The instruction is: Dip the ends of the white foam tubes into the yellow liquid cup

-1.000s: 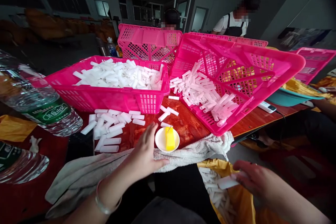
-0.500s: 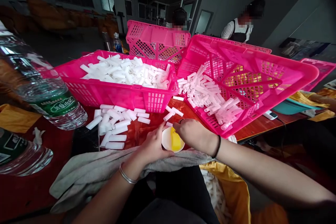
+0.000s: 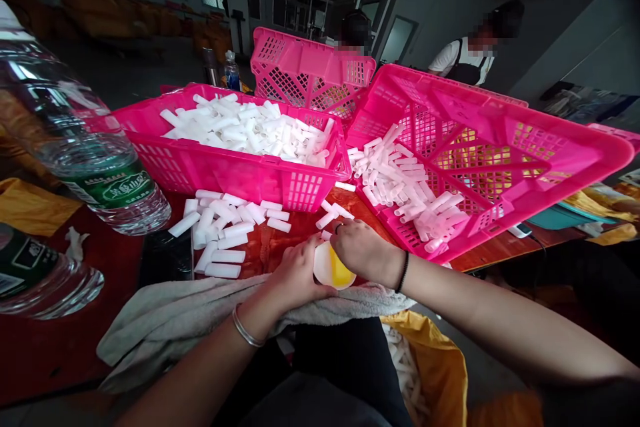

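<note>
My left hand point(image 3: 295, 273) grips a small white cup point(image 3: 334, 271) with yellow stuff in it and tips it toward me over a grey towel point(image 3: 165, 320). Over the cup's far rim, my right hand point(image 3: 365, 250) has its fingers curled shut. The white tube it carried is hidden under them. Loose white tubes point(image 3: 220, 227) lie on the red table just left of my hands. A yellow bag point(image 3: 435, 367) with more tubes hangs below my right arm.
A pink basket point(image 3: 225, 170) full of white tubes stands behind the hands. Right of it is a tilted pink basket point(image 3: 500, 147) with tubes, and a third point(image 3: 310, 70) behind. Two water bottles point(image 3: 95, 153) lie at the left. Two people point(image 3: 470, 53) work across the table.
My right hand lifted a white tube from the yellow bag and came up to the cup. My left hand closed round the cup and tipped it.
</note>
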Tool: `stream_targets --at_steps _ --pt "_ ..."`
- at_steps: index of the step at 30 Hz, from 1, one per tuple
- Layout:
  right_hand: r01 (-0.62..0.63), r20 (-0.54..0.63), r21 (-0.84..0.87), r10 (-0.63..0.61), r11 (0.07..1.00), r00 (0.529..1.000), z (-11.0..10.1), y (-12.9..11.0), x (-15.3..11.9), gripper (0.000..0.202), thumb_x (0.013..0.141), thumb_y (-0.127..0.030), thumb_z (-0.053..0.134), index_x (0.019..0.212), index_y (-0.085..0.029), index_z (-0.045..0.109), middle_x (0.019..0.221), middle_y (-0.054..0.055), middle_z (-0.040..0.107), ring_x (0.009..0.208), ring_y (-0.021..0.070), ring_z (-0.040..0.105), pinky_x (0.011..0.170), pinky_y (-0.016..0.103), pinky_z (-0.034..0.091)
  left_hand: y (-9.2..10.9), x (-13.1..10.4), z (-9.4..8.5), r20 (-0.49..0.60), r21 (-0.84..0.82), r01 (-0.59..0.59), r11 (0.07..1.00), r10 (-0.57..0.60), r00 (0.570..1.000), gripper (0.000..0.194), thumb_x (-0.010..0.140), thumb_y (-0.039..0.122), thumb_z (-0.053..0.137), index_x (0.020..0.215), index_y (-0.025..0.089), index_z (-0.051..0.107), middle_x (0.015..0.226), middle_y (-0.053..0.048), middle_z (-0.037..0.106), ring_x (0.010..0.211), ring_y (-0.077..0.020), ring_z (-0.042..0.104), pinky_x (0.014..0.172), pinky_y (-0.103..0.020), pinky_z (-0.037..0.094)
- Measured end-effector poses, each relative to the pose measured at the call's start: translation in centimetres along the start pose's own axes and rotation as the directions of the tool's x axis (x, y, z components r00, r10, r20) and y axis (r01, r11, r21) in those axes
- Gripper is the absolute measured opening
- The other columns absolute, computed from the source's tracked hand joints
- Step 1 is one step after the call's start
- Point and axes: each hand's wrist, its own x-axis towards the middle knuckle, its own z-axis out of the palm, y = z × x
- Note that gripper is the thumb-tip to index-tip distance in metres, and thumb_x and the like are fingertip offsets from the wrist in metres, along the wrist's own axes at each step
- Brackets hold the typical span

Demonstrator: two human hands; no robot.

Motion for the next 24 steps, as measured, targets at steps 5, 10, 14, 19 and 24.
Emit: stream_targets --at_steps 5,10,14,19,24 --pt "-0.077 -0.058 0.25 0.094 0.965 0.994 1.6 2.3 -0.7 0.018 0.08 -0.002 0.052 0.083 -0.007 0.069 0.085 0.017 0.066 0.084 0.0274 0.061 0.076 0.036 0.045 -0.1 0.1 0.1 0.006 -0.027 0.002 1.0 -0.002 1.0 0.111 0.051 0.04 0.092 0.139 0.017 0.028 0.137 -0.019 0.048 0.127 -0.0371 0.043 0.105 -0.054 0.03" --pt "-0.126 -0.095 0.524 0.204 0.843 0.974 3.4 3.5 -1.2 0.023 0.083 -0.003 0.046 0.075 -0.012 0.066 0.081 0.009 0.067 0.079 0.0191 0.061 0.072 0.028 0.046 -0.2 0.0 0.2 -0.015 -0.039 -0.012 0.999 0.011 1.0 0.113 0.048 0.043 0.093 0.138 0.019 0.029 0.134 -0.016 0.052 0.124 -0.0377 0.046 0.103 -0.053 0.033" --pt "-0.116 -0.093 0.732 0.267 0.671 0.959 4.8 4.1 -1.9 0.022 0.086 -0.009 0.043 0.082 -0.012 0.065 0.085 0.007 0.068 0.077 0.0165 0.062 0.071 0.026 0.049 -0.2 -0.1 0.2 -0.018 -0.027 -0.012 1.0 0.011 1.0 0.112 0.049 0.043 0.092 0.139 0.021 0.029 0.134 -0.015 0.052 0.124 -0.0378 0.046 0.103 -0.052 0.033" --pt "-0.074 -0.086 0.873 0.302 0.483 0.949 6.5 5.0 -2.1 0.018 0.085 -0.019 0.046 0.08 -0.014 0.063 0.084 0.007 0.066 0.078 0.0182 0.061 0.073 0.03 0.049 -0.2 -0.1 0.1 -0.022 -0.022 -0.017 1.0 0.016 1.0 0.115 0.048 0.045 0.092 0.14 0.021 0.027 0.134 -0.016 0.052 0.123 -0.0374 0.047 0.103 -0.052 0.033" --pt "-0.021 -0.075 0.937 0.26 0.349 0.963 7.4 5.3 -1.8 0.018 0.084 -0.029 0.05 0.08 -0.015 0.06 0.08 0.005 0.063 0.076 0.0178 0.059 0.071 0.03 0.048 -0.1 -0.2 0.2 -0.029 -0.004 0.008 1.0 -0.008 1.0 0.115 0.048 0.046 0.092 0.14 0.02 0.028 0.134 -0.017 0.052 0.125 -0.038 0.046 0.104 -0.051 0.034"
